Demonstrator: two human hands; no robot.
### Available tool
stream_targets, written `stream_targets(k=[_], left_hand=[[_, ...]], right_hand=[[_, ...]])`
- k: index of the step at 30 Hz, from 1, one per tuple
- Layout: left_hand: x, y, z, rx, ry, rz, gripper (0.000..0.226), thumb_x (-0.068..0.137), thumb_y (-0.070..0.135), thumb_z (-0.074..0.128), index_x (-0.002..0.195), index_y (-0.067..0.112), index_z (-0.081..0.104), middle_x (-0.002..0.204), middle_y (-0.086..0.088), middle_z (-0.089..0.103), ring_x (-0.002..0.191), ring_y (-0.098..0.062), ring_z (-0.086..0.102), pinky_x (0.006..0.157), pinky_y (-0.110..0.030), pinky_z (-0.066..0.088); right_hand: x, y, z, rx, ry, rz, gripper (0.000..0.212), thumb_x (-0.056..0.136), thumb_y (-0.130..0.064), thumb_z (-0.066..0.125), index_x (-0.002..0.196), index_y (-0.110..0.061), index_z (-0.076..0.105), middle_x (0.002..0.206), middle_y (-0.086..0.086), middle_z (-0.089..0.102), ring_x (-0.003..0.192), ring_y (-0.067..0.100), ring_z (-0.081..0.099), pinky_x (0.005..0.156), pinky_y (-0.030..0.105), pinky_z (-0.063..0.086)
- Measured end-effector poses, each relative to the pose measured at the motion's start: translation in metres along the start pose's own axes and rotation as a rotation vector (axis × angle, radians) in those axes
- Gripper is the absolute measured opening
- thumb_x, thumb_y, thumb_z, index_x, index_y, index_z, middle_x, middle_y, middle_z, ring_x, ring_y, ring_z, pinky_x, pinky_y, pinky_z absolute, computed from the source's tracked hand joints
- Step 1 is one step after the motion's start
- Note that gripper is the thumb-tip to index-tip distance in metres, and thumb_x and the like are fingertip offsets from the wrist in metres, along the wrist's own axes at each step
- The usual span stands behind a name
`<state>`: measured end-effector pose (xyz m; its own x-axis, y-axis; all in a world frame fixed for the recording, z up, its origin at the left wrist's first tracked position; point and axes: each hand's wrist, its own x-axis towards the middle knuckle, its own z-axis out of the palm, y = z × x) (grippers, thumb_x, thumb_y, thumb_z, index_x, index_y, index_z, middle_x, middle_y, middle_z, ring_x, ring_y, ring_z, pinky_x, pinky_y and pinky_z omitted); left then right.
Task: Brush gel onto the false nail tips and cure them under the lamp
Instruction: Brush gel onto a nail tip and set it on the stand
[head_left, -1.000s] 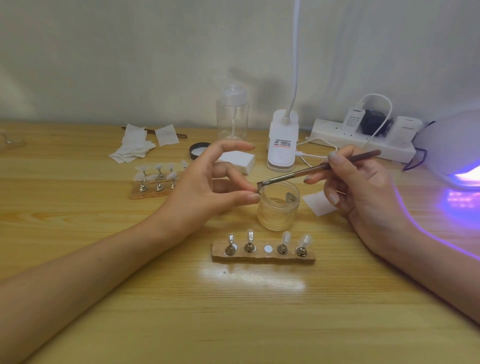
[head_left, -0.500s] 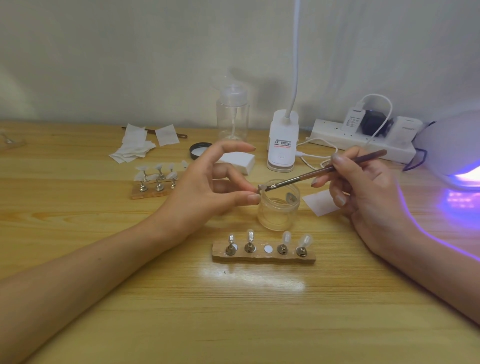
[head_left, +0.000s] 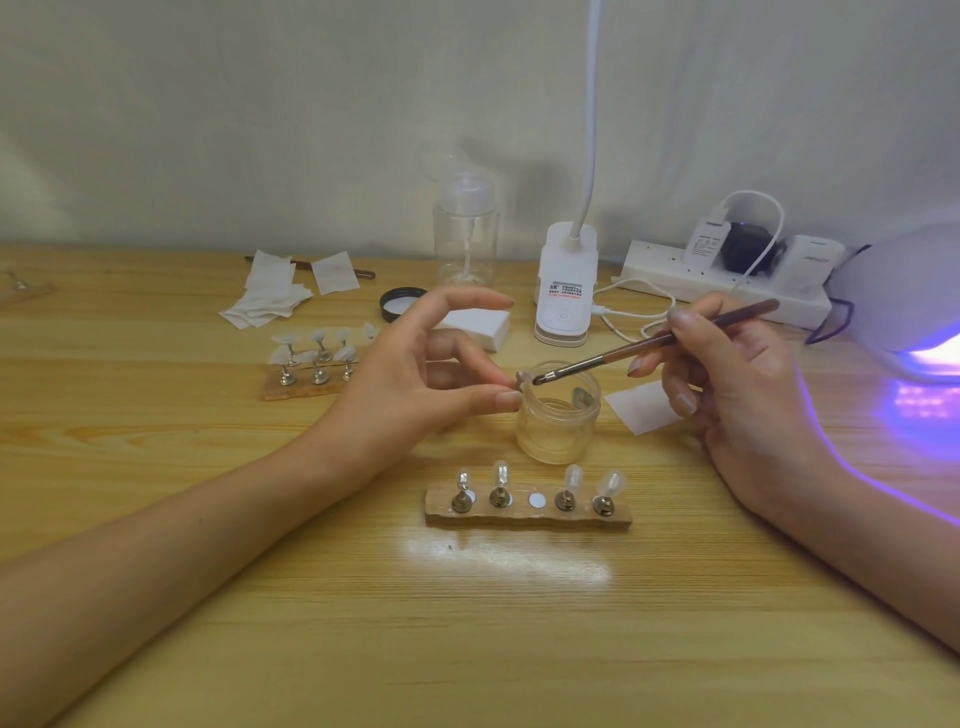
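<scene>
Brush (head_left: 654, 344) in right hand (head_left: 737, 384) seemingly touches pinched nail tip (head_left: 521, 378).

A nail-art desk is indicated by a wooden table (head_left: 208, 649) set against a plain wall (head_left: 260, 130), on which a glowing curing lamp (head_left: 909, 291), a rack of false nail tips (head_left: 527, 514), wipes (head_left: 270, 296), a pump bottle (head_left: 465, 234) and a power strip (head_left: 675, 275) are laid out.

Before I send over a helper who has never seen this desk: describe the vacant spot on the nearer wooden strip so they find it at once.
On the table, in front of the clear jar, lies a wooden strip. In the middle of its row sits a flat silver disc. Its four neighbours each carry a metal stand with a clear nail tip; it alone is bare.
</scene>
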<state>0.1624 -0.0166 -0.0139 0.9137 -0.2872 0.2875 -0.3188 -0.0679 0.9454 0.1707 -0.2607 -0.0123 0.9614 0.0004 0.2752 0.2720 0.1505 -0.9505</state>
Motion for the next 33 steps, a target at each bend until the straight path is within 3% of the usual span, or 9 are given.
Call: stream_targets(k=[9,14,17,22,29,33], left_hand=[[0.0,0.0007,0.0001,0.002,-0.003,0.0,0.065,0.068,0.021,0.083,0.128,0.028,0.058,0.077,0.003,0.073,0.087,-0.014,0.076,0.081,-0.02,0.056],[0.0001,-0.0003,-0.0003,0.002,-0.001,0.003,0.065,0.068,0.022,0.083,0.128,0.028,0.059,0.077,0.002,0.073,0.089,-0.018,0.076,0.086,-0.026,0.058],[0.0001,-0.0002,-0.0001,-0.008,-0.005,0.005,0.066,0.068,0.021,0.083,0.128,0.026,0.058,0.077,0.002,0.073,0.089,-0.018,0.076,0.085,-0.025,0.058],[-0.0004,0.0003,0.0003,-0.007,-0.012,0.003,0.065,0.068,0.019,0.082,0.128,0.026,0.058,0.077,0.002,0.073,0.087,-0.014,0.075,0.081,-0.022,0.056],[-0.0003,-0.0006,-0.0001,0.009,-0.008,0.012,0.064,0.069,0.019,0.082,0.128,0.026,0.058,0.077,0.002,0.073,0.089,-0.017,0.076,0.083,-0.023,0.057],[-0.0003,0.0002,0.0007,0.067,0.003,0.037,0.06,0.074,0.018,0.081,0.128,0.026,0.058,0.08,0.003,0.071,0.087,-0.017,0.075,0.082,-0.034,0.06]], right_hand=[[0.0005,0.0004,0.0033,0.006,-0.055,-0.006,0.018,0.088,-0.038,0.064,0.075,-0.028,0.056,0.079,0.01,0.074,0.042,0.009,0.042,0.036,0.014,0.025],[0.0008,-0.0001,0.0012,0.001,0.009,0.015,0.02,0.09,-0.037,0.064,0.077,-0.026,0.054,0.077,0.008,0.073,0.042,0.009,0.041,0.039,0.019,0.022],[0.0015,-0.0007,0.0018,0.034,-0.035,-0.017,0.023,0.089,-0.039,0.064,0.078,-0.024,0.051,0.077,0.006,0.074,0.042,0.009,0.042,0.047,0.028,0.017],[0.0,-0.001,0.0047,-0.002,-0.056,0.002,0.023,0.086,-0.041,0.066,0.078,-0.024,0.052,0.078,0.008,0.074,0.041,0.01,0.04,0.037,0.016,0.023],[-0.0003,-0.0007,0.0015,-0.018,0.007,0.02,0.02,0.087,-0.038,0.065,0.079,-0.023,0.055,0.073,0.007,0.071,0.041,0.01,0.039,0.042,0.027,0.017],[0.0013,-0.0012,-0.0002,0.075,0.031,-0.005,0.009,0.092,-0.03,0.062,0.085,-0.024,0.064,0.068,0.003,0.068,0.041,0.008,0.038,0.046,0.02,0.026]])
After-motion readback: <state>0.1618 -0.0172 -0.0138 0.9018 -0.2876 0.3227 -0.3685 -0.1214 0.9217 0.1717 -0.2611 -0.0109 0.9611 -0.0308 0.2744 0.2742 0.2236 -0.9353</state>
